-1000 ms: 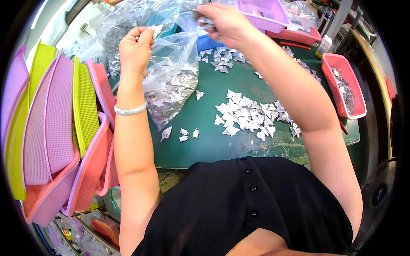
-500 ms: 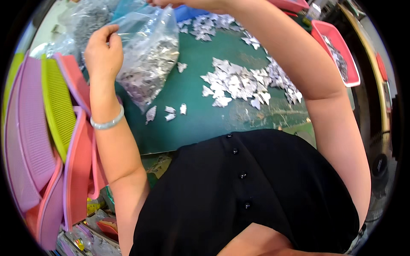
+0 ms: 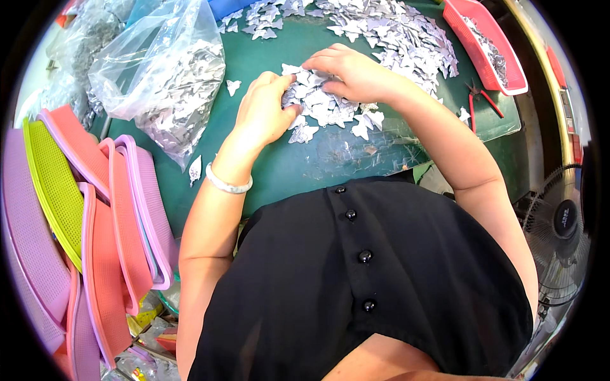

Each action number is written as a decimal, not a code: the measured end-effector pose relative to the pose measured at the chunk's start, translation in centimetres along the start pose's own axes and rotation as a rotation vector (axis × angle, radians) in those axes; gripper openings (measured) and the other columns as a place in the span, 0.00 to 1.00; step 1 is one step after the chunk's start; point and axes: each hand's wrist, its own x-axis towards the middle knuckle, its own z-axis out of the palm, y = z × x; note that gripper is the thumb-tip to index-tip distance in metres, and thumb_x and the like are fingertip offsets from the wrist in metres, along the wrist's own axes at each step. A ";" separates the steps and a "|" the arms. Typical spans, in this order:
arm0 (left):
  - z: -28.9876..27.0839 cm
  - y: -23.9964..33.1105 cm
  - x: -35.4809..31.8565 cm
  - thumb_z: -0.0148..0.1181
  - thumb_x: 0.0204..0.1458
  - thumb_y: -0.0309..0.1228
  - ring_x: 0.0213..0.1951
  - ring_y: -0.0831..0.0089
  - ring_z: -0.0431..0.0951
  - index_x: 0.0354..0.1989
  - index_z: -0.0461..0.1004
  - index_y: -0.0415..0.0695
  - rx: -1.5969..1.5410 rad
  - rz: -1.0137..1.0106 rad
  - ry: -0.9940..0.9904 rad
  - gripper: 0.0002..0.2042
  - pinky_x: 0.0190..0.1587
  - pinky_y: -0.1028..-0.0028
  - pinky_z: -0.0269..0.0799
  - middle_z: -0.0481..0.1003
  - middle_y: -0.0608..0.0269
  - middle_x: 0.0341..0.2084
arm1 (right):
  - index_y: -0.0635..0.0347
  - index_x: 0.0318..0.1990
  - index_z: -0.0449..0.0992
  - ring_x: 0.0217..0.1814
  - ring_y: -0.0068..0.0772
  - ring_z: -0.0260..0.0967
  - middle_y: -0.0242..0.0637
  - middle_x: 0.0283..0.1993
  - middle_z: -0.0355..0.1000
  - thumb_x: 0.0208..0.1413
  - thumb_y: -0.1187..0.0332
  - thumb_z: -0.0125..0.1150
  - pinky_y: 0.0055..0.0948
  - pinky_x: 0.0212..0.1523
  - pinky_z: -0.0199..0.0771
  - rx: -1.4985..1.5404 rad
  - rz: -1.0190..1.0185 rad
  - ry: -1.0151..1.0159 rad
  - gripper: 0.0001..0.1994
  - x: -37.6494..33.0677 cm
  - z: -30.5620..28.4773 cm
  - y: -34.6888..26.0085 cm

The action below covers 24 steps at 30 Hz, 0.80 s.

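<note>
Small silver metal pieces, flat and winged in outline, lie in a pile (image 3: 330, 108) on the green tabletop. My left hand (image 3: 264, 111) is at the pile's left edge, its thumb and fingers apart. From the right, my right hand (image 3: 356, 73) reaches over the top of the pile, fingers stretched and touching pieces, thumb held apart. I see nothing lifted in either hand, though some fingertips are hidden among the pieces. A clear plastic bag (image 3: 181, 95) filled with similar pieces stands left of my left hand, its mouth loose. One single piece (image 3: 233, 87) lies between bag and hand.
Behind my right hand spreads a larger heap of pieces (image 3: 413, 41). A pink basket (image 3: 518, 86) with metal parts sits at the far right, near red-handled pliers (image 3: 471, 105). Stacked purple, pink and green baskets (image 3: 108, 254) crowd the left. A fan (image 3: 565, 222) stands at right.
My left hand has left the bag and moved right to the pile. My right hand has come down from the bag's top to the pile. The bag now stands further left, unheld.
</note>
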 end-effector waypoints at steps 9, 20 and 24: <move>0.3 -0.4 0.3 0.66 0.34 0.31 0.41 0.60 0.68 0.40 0.72 0.40 -0.047 -0.079 0.015 0.21 0.43 0.67 0.65 0.68 0.57 0.31 | 0.58 0.49 0.66 0.43 0.39 0.64 0.34 0.37 0.70 0.38 0.79 0.56 0.34 0.45 0.65 0.170 0.150 0.026 0.24 -0.1 0.6 -0.6; 0.8 -0.9 0.8 0.66 0.33 0.28 0.31 0.66 0.70 0.37 0.73 0.37 -0.018 0.026 0.085 0.18 0.34 0.70 0.66 0.68 0.58 0.28 | 0.57 0.53 0.63 0.43 0.35 0.67 0.35 0.38 0.70 0.40 0.79 0.58 0.31 0.46 0.67 0.316 0.140 0.162 0.28 -0.6 0.5 -0.6; 0.8 -0.8 1.0 0.66 0.33 0.28 0.30 0.66 0.70 0.35 0.73 0.37 -0.018 0.017 0.064 0.17 0.33 0.71 0.66 0.68 0.58 0.27 | 0.57 0.54 0.62 0.42 0.32 0.69 0.36 0.39 0.70 0.40 0.81 0.58 0.29 0.46 0.68 0.401 0.175 0.173 0.29 -0.8 0.5 -0.3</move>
